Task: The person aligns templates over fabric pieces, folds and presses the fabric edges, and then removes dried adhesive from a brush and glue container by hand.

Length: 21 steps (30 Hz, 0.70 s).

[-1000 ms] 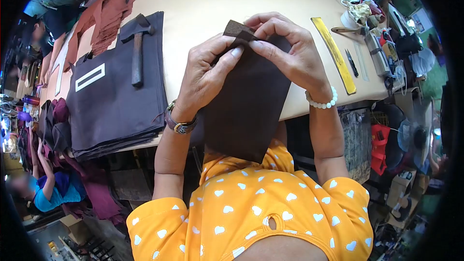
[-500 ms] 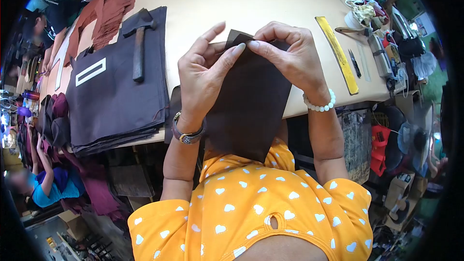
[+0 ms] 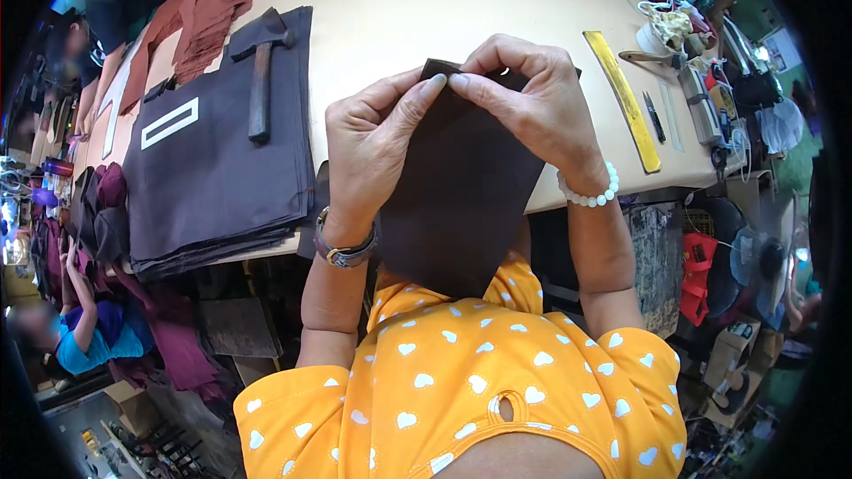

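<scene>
A dark brown sheet point(image 3: 461, 186), of fabric or leather, hangs from my two hands in front of my lap. My left hand point(image 3: 377, 129) pinches its top edge near the corner, thumb on the near face. Right beside it, my right hand point(image 3: 532, 93) grips the same edge between thumb and bent fingers. The two thumb tips almost meet. Part of the sheet's upper edge and the fingertips behind it are hidden. To the left lies a stack of similar dark sheets point(image 3: 213, 186), with a hammer point(image 3: 260, 80) and a white rectangular frame point(image 3: 170, 123) on top.
On the pale table point(image 3: 382, 0), a yellow ruler point(image 3: 623, 102) and a dark pen-like tool point(image 3: 653, 117) lie to the right. Beyond them are a brush point(image 3: 652, 58) and a white container point(image 3: 655, 38). Reddish-brown pieces point(image 3: 209, 27) lie at the back left. Another person point(image 3: 98, 328) sits at far left.
My left index finger, raised and apart before, has come down behind the sheet's edge, closing the left hand's pinch. The right hand keeps its hold. The view has shifted slightly.
</scene>
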Available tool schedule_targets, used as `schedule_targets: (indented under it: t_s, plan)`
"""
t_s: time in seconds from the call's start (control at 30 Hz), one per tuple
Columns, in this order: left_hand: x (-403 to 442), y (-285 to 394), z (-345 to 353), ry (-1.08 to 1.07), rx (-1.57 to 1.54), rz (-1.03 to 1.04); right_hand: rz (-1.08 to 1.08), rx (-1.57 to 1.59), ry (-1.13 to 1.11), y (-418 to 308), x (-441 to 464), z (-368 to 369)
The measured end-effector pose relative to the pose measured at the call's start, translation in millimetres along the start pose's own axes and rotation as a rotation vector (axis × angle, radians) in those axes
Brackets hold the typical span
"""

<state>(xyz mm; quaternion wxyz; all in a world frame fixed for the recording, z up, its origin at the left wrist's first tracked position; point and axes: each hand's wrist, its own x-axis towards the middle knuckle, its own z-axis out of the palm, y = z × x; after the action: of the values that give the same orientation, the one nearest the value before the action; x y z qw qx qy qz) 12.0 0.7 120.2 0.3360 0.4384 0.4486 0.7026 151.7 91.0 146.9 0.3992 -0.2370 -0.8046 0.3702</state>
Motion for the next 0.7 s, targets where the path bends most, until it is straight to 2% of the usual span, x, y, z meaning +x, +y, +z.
schedule_targets:
  t_s: [0.5,0.6,0.7]
  plan:
    - [-3.3,0.4,-4.4,0.070,0.093,0.056,-0.011,-0.008,-0.033,-8.4,-2.6,0.7]
    - [5.9,5.1,-11.1,0.160,0.156,0.108,-0.140,-0.183,-0.060,-4.8,-4.7,-12.2]
    - [17.3,13.4,-25.7,0.304,0.163,0.182,-0.148,-0.402,-0.127,-0.4,-13.8,-42.5]
